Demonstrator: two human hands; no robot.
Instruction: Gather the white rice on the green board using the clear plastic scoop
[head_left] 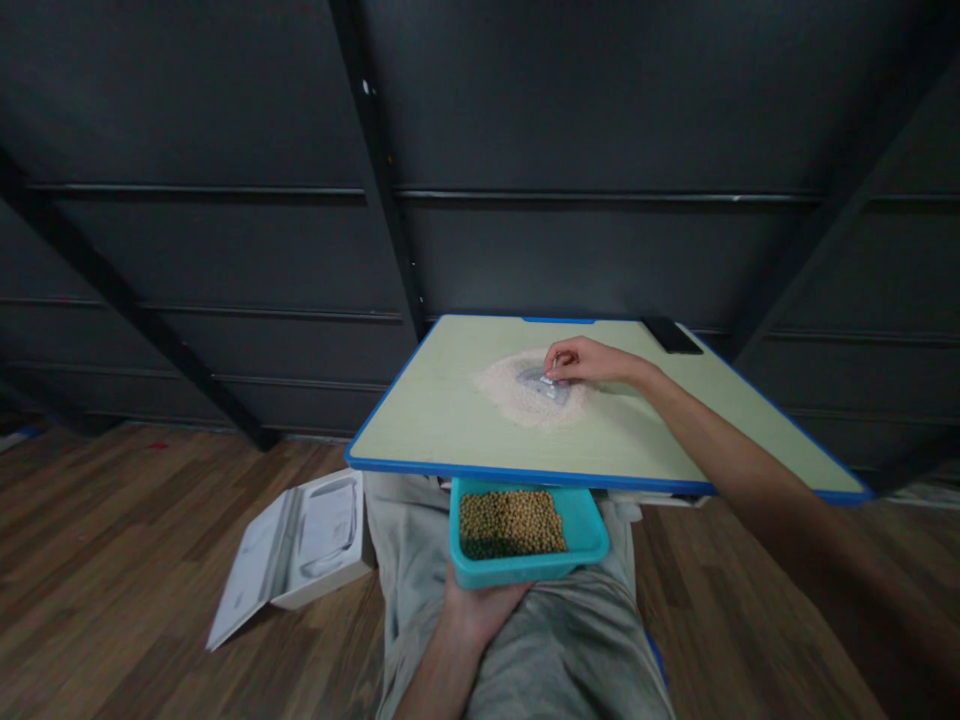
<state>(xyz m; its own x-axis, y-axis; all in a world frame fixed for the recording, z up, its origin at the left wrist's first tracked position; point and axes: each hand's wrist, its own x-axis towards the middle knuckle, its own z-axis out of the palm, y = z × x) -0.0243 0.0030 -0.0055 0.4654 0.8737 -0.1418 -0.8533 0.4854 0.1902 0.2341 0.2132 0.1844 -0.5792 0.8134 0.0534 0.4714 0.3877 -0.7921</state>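
A turquoise plastic tray (585,520) sits over my lap, partly tucked under the table's front edge. Round tan beans, perhaps soybeans (517,520), fill its left and middle part. My left hand (484,605) grips the tray from below at its near side; most of the fingers are hidden under it. On the table, my right hand (574,360) is closed in a pinch over a grey, roughly half-oval patch (555,392). Something small and pale shows at its fingertips, too small to name. Pale fine grains (517,405) lie spread around the patch.
The low table (420,430) has a pale green top and blue edging. A black phone (673,336) lies at its back right. An open white box (322,540) with papers stands on the wooden floor at left. A dark panelled wall (525,120) rises behind.
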